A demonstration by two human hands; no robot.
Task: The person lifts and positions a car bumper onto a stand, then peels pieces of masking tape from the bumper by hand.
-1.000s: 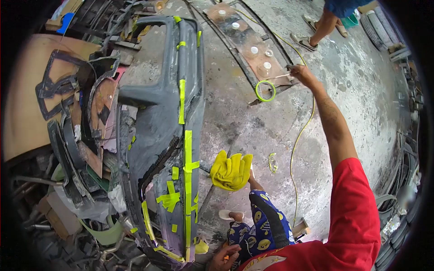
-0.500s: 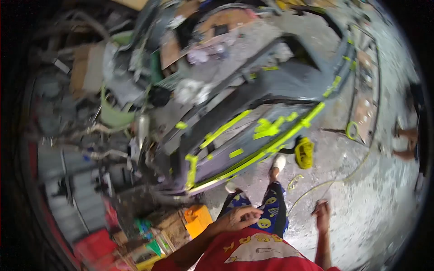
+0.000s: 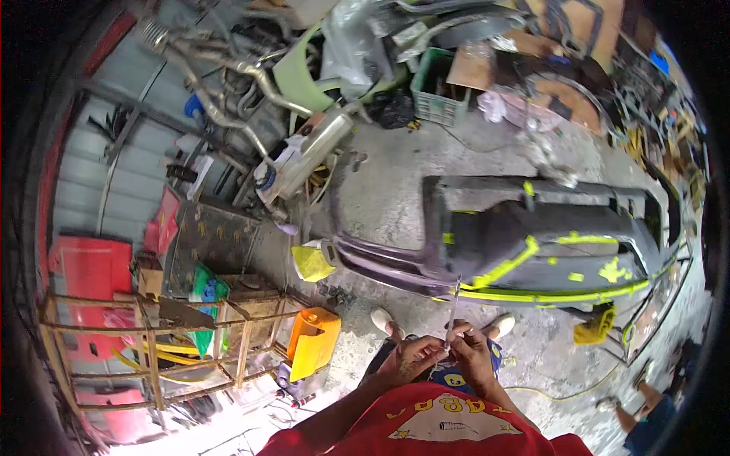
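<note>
At the bottom centre, the right hand [image 3: 471, 356] is clamping its fingers on a thin pale stick [image 3: 455, 305]; the left hand [image 3: 414, 359] is meeting it, its grip impossible to tell. Right of centre, a car bumper [image 3: 513, 232] is bearing yellow-green tape [image 3: 506, 267].

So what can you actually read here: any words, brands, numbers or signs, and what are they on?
Yellow lettering across the red shirt: it faces away from the camera and is partly distorted; an "A" and a "B" seem likely, but I cannot read the whole word.
Elsewhere: no readable text, numbers or signs.
</note>
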